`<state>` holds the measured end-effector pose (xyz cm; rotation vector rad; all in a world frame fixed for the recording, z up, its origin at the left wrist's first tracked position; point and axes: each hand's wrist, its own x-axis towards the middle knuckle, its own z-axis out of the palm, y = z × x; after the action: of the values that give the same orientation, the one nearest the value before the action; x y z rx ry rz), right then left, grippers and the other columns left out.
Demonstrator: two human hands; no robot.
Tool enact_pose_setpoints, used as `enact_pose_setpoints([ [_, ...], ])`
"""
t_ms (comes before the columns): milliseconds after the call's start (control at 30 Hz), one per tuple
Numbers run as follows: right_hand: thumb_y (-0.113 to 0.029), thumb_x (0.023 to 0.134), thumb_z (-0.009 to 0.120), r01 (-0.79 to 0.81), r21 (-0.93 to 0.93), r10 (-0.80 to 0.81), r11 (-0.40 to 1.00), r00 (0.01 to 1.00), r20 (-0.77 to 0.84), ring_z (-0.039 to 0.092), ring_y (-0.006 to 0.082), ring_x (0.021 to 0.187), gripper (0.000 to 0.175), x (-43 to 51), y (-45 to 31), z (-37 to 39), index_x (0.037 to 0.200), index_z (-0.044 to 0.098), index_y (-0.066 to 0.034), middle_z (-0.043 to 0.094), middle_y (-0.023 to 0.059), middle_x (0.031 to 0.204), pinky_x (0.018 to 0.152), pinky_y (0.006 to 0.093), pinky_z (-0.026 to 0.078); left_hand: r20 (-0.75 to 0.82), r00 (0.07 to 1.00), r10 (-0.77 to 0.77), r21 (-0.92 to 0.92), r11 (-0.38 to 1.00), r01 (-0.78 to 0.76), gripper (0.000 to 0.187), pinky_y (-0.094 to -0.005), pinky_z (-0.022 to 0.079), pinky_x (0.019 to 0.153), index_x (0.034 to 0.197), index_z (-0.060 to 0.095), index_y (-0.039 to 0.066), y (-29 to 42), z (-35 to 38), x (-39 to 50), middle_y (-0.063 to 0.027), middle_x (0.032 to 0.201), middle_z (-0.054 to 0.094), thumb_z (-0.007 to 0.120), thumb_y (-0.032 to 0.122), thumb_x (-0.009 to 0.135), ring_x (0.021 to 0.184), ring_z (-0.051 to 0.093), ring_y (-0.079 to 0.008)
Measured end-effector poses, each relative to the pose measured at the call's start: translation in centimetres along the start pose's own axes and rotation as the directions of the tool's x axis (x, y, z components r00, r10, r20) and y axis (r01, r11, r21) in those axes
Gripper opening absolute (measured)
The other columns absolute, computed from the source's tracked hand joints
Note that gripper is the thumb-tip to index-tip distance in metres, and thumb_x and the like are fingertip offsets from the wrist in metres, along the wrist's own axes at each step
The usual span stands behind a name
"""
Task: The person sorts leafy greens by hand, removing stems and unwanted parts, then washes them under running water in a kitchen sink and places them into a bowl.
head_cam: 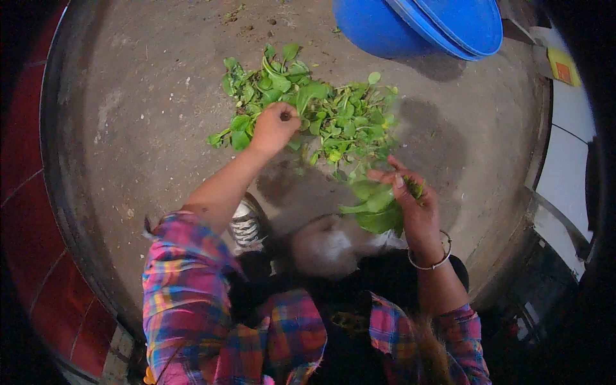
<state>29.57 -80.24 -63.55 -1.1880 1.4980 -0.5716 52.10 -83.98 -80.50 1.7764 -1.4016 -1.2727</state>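
Observation:
A loose pile of leafy greens (353, 118) lies on the concrete floor before me. At the pile's left part, my left hand (276, 126) has its thumb and fingers pinched together on the stem end of a broad leafy green (312, 95). Several broad leaves (378, 207) hang from my right hand (415, 195), lower right of the pile, and smaller green bits sit in its curled palm. Its index finger and thumb point toward the greens. Below the leaves, between my feet, is a blurred shiny rounded thing (327, 245); I cannot tell what it is.
A blue plastic bucket (385, 29) lies tilted at the upper right. Crumbs of soil (248, 27) are scattered on the concrete floor (159, 106) at the top. My laced shoe (245, 224) is below my left hand. Red tiles (29, 211) run along the left rim.

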Motion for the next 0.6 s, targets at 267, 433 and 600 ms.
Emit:
enact_pose_setpoints([
  [267,-0.009,0.084,0.049,-0.156,0.162,0.157,0.974,0.988,0.006,0.055,0.0114,0.068,0.012,-0.7,-0.8,0.0,0.090,0.054,-0.0005,0.057,0.0057,0.076,0.063,0.0240,0.044,0.406,0.913,-0.049,-0.580,0.758,0.299,0.011,-0.0234,0.043,0.068,0.086,0.053,0.002,5.3,-2.5,-1.9,-0.0050,0.077,0.060,0.055,0.004,0.075,0.077,0.057,-0.0121],
  [433,-0.001,0.078,0.050,-0.129,0.090,0.127,0.988,0.992,0.026,0.054,0.0101,0.065,0.020,-0.8,-1.4,-0.2,0.097,0.056,-0.0007,0.059,0.0077,0.085,0.058,0.0225,0.044,0.535,0.843,0.049,-0.614,0.708,0.348,0.010,-0.0250,0.043,0.072,0.088,0.053,0.003,7.5,-2.2,-3.1,-0.0054,0.080,0.058,0.054,0.002,0.078,0.078,0.057,-0.0126],
  [600,-0.001,0.076,0.051,0.232,-0.139,-0.220,0.963,0.971,0.096,0.054,0.0095,0.067,0.026,-0.6,-0.6,0.6,0.101,0.056,-0.0020,0.061,0.0090,0.094,0.058,0.0217,0.043,0.641,0.749,0.167,-0.333,0.940,0.075,0.018,-0.0286,0.046,0.066,0.090,0.053,0.004,9.7,-1.1,-5.0,-0.0073,0.079,0.059,0.058,0.004,0.073,0.073,0.058,-0.0163],
])
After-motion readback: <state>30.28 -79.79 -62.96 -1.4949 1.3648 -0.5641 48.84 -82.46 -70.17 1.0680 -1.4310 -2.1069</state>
